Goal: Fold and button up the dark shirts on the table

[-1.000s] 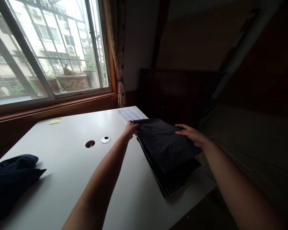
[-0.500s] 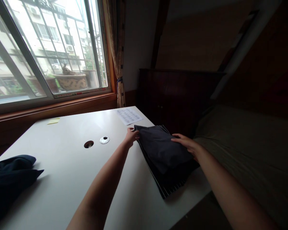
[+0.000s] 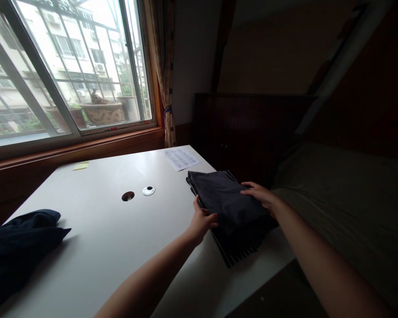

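A folded dark grey garment (image 3: 223, 194) lies on top of a black cloth with white stripes (image 3: 240, 256), stacked at the right side of the white table. My left hand (image 3: 200, 224) is at the left edge of the pile, its thumb over the grey fabric and its other fingers along the side, so the edge sits between them. On the opposite side, my right hand (image 3: 260, 195) rests with fingers stretched out over the grey garment's right part. Its lower fingers are partly hidden.
A crumpled dark blue garment (image 3: 26, 240) lies at the table's left. The white table (image 3: 119, 247) has a round hole (image 3: 128, 196), a round metal-like disc (image 3: 148, 191), a printed sheet (image 3: 182, 158) and a yellow note (image 3: 81, 165). A bed-like surface (image 3: 351, 194) is at right.
My left hand has left the far left corner of the grey garment and come nearer along its left edge. My right hand stays on the right side. The view has shifted slightly.
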`<action>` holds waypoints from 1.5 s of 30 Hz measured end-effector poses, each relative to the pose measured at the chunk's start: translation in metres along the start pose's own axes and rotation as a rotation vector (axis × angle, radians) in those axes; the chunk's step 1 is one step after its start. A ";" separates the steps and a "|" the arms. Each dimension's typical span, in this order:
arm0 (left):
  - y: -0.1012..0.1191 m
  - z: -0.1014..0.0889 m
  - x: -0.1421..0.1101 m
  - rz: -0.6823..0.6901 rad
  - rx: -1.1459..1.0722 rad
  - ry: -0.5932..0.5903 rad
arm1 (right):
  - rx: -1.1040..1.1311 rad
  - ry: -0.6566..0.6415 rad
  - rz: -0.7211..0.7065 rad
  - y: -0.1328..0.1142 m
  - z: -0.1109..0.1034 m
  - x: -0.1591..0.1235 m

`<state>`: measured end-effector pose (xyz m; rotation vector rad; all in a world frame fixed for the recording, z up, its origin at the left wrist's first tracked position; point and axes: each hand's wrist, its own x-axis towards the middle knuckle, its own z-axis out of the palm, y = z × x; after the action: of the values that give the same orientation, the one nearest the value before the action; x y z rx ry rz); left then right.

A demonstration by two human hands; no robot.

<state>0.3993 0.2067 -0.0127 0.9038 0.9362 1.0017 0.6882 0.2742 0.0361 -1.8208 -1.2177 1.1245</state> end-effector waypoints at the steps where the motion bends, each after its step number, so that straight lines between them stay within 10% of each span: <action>1: 0.000 0.002 -0.003 -0.007 -0.005 -0.026 | -0.011 0.004 -0.001 -0.001 0.000 0.000; 17: 0.009 -0.036 -0.024 0.306 0.643 -0.177 | -0.485 0.257 -0.224 0.016 0.025 -0.020; 21: 0.023 -0.054 -0.028 0.432 0.788 -0.129 | -0.784 0.378 -0.473 0.004 0.054 -0.028; 25: 0.031 -0.080 -0.040 0.493 0.867 -0.079 | -0.844 0.206 -0.739 -0.024 0.100 -0.014; 35: 0.032 -0.180 -0.102 0.678 1.258 0.089 | -0.999 -0.040 -0.798 -0.065 0.205 0.033; 45: 0.028 -0.243 -0.116 0.644 1.257 0.255 | -1.024 -0.052 -0.873 -0.046 0.228 0.032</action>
<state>0.1368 0.1473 -0.0420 2.2658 1.5731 1.0168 0.4698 0.3342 -0.0258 -1.4968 -2.5488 -0.0071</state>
